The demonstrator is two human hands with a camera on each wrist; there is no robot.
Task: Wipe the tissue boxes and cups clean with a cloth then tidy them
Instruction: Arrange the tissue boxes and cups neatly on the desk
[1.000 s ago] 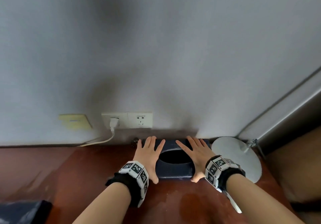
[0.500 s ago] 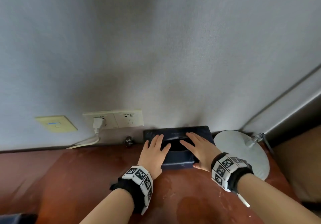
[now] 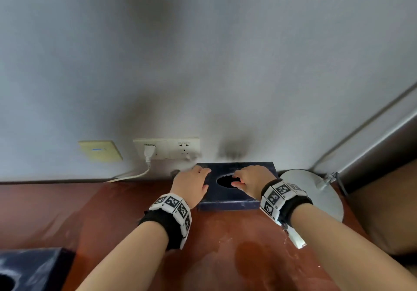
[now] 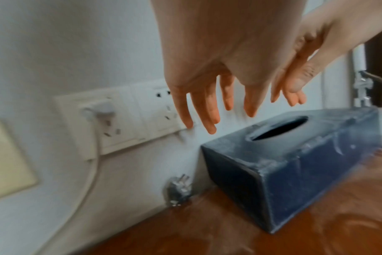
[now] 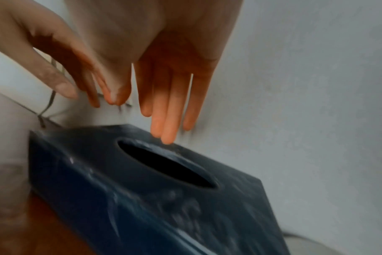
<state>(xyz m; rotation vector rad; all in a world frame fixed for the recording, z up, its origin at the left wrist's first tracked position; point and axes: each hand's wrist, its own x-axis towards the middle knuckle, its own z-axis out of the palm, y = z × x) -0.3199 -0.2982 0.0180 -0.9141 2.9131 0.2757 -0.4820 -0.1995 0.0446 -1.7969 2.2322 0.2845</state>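
A dark blue tissue box (image 3: 239,200) with an oval slot stands against the wall on the brown table (image 3: 225,257); it also shows in the wrist views (image 4: 294,163) (image 5: 142,189). My left hand (image 3: 196,175) hovers over its left end, fingers (image 4: 207,112) straight and hanging, clear of the box. My right hand (image 3: 243,178) hovers over the slot, its fingers (image 5: 170,112) straight, tips close to the box's rear top edge; whether they touch is unclear. Neither hand holds anything. A second dark tissue box (image 3: 33,268) sits at the bottom left. No cloth or cups are in view.
On the wall left of the box are a double socket (image 3: 167,148) with a white plug (image 3: 149,150) and cable, and a yellowish plate (image 3: 100,150). A loose metal plug (image 4: 179,189) lies at the wall. A round grey lamp base (image 3: 313,191) stands right of the box.
Both hands lay flat on the box top as it slid back to the wall; now they are lifted off it. The second box has come into view at the bottom left.
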